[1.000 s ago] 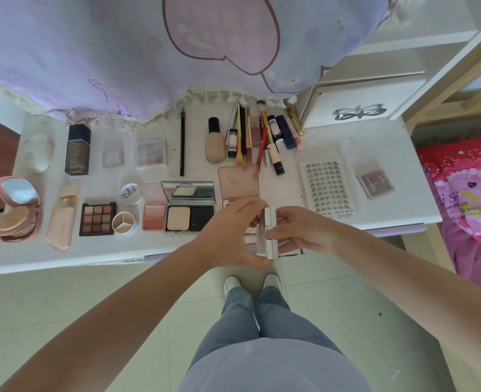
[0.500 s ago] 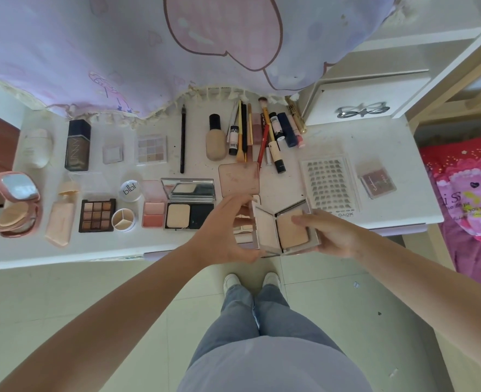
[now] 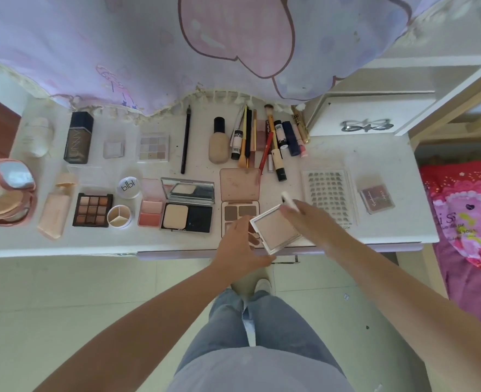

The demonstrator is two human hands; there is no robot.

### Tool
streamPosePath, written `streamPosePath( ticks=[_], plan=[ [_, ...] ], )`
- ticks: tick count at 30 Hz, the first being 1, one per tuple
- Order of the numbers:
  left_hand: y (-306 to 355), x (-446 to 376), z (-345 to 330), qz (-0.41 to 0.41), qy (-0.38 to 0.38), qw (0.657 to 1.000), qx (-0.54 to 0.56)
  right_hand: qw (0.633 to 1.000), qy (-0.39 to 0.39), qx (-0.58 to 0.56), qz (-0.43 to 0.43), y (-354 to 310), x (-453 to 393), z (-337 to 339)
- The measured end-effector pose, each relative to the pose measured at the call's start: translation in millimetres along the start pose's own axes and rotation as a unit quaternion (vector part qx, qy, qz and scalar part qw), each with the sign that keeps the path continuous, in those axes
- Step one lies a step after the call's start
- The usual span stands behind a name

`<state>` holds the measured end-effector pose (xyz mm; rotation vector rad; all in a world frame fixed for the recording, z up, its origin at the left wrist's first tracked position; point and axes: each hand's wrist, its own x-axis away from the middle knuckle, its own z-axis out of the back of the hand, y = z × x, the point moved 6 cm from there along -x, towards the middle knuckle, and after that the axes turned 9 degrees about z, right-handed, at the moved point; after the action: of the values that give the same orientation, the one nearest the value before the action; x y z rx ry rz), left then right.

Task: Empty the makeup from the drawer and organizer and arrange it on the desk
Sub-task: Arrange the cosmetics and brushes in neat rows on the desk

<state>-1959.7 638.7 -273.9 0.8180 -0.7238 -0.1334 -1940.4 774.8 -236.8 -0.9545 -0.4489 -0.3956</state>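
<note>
Left hand (image 3: 240, 244) hides lower pans of brown palette (image 3: 240, 212), fingers loosely spread, touching powder compact (image 3: 276, 229); right hand (image 3: 308, 219) grips compact lid (image 3: 288, 201), pink powder inside

White bench (image 3: 375, 154) carrying cosmetics in two rough rows. Rear row: white tube (image 3: 37, 136), dark foundation bottle (image 3: 78, 138), small clear compact (image 3: 114, 148), pale eyeshadow palette (image 3: 153, 147), black pencil (image 3: 185, 140), beige bottle (image 3: 219, 142), cluster of brushes and lipsticks (image 3: 270, 140), white drawer box (image 3: 366, 116). Front row: open pink cushion compact (image 3: 10, 193), peach bottle (image 3: 55, 209), brown nine-pan palette (image 3: 92, 210), round jar (image 3: 128, 187), three-part pot (image 3: 119, 216), blush duo (image 3: 151, 207), mirrored powder compact (image 3: 187, 206), open contour palette (image 3: 239, 193), lash tray (image 3: 329, 193), mauve compact (image 3: 376, 196).
</note>
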Motion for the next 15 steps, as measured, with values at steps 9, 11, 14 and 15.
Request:
streamPosePath(
  ticks=[9,11,14,15],
  plan=[
    [8,-12,-33,0.042,0.028,0.999,0.012,0.995,-0.024,-0.098,0.007,19,-6,31],
    [5,-12,-44,0.065,0.050,0.996,0.022,0.988,-0.062,-0.140,-0.003,32,-17,38],
    [1,-5,-60,0.105,0.103,0.988,0.048,0.987,-0.119,-0.103,0.032,34,-35,44],
    [-1,-2,-64,0.125,0.124,0.983,0.051,0.985,-0.137,-0.088,0.048,33,-39,43]
  ],
)
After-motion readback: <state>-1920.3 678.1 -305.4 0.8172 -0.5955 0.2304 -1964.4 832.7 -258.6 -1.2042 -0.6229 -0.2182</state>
